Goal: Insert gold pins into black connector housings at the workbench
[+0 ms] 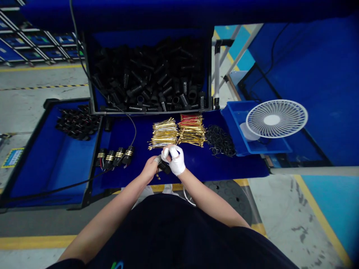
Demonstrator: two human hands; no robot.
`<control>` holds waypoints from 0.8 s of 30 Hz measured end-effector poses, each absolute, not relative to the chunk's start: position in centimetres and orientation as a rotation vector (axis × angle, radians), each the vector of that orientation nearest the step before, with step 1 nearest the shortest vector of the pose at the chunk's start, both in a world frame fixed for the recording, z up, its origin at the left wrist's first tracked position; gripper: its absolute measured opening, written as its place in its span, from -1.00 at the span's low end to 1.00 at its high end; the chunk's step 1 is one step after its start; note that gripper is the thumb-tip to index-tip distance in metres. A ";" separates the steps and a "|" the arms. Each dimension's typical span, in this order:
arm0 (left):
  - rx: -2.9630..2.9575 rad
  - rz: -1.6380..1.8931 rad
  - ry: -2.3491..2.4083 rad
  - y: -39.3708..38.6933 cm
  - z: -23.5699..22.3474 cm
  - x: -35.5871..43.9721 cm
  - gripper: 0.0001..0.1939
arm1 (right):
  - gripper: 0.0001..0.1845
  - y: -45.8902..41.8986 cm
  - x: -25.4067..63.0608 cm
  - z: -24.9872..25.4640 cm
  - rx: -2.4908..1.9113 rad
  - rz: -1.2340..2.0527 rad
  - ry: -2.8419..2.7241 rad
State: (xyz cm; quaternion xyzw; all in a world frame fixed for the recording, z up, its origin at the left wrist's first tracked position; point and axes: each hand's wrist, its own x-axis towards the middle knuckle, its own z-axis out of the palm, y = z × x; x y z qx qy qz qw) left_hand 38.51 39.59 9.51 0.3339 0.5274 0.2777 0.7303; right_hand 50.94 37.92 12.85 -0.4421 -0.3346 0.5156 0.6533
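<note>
Left hand (151, 167) grips a dark cylindrical part (164, 167) low over the blue work surface (196, 164); the white-gloved right hand (174, 158) curls closed against it, fingertips pinched. Beyond, a large bin (151, 111) holds jumbled black fittings (146, 82); a left-side tray (64, 164) holds small dark pieces (77, 121).

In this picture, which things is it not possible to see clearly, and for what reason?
All in the head view:
- Part of the black piece: covered by the left hand.
- What the gloved right hand pinches, if anything: too small.
- Lower layers in the bin: under upper pieces.
- Shirt logo: cut by bottom edge.
- Floor sign text: too small.
</note>
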 end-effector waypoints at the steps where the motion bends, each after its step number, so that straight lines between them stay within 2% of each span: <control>1: 0.719 0.606 1.146 39.6 9.6 38.5 -0.76 | -0.37 38.2 51.3 13.1 -1.056 1.165 -0.805; 4: 0.653 0.583 1.079 39.7 10.6 38.2 -0.72 | -0.49 38.7 53.6 13.5 -1.360 0.982 -1.139; 6: 0.607 0.574 1.035 39.9 11.4 37.6 -0.69 | -0.68 39.1 56.2 13.5 -1.630 0.685 -1.397; 7: 0.590 0.571 1.017 40.0 11.7 37.2 -0.67 | -0.70 39.4 57.5 13.3 -1.764 0.533 -1.471; 9: 0.565 0.565 0.982 40.3 12.3 36.5 -0.64 | -0.64 40.1 59.9 12.7 -1.995 0.345 -1.492; 11: 0.544 0.564 0.955 40.5 12.7 36.1 -0.58 | -0.61 40.8 61.5 12.0 -2.082 0.314 -1.482; 15: 0.405 0.557 0.947 41.2 13.3 35.7 -0.43 | -0.76 41.4 62.2 11.7 -1.916 0.272 -1.444; 18: 0.224 0.570 0.914 41.6 14.2 35.4 -0.38 | -0.89 41.3 62.3 12.9 -1.643 0.155 -1.045; 20: 0.111 0.610 0.882 41.7 14.9 35.2 -0.41 | -0.79 41.2 62.9 14.2 -1.432 0.246 -0.709; 22: 0.025 0.633 0.822 41.7 15.5 35.0 -0.46 | -0.67 41.0 63.9 15.6 -1.193 0.489 -0.483; 24: -0.008 0.638 0.746 41.6 15.9 35.0 -0.53 | -0.67 40.7 64.8 17.1 -0.964 0.718 -0.397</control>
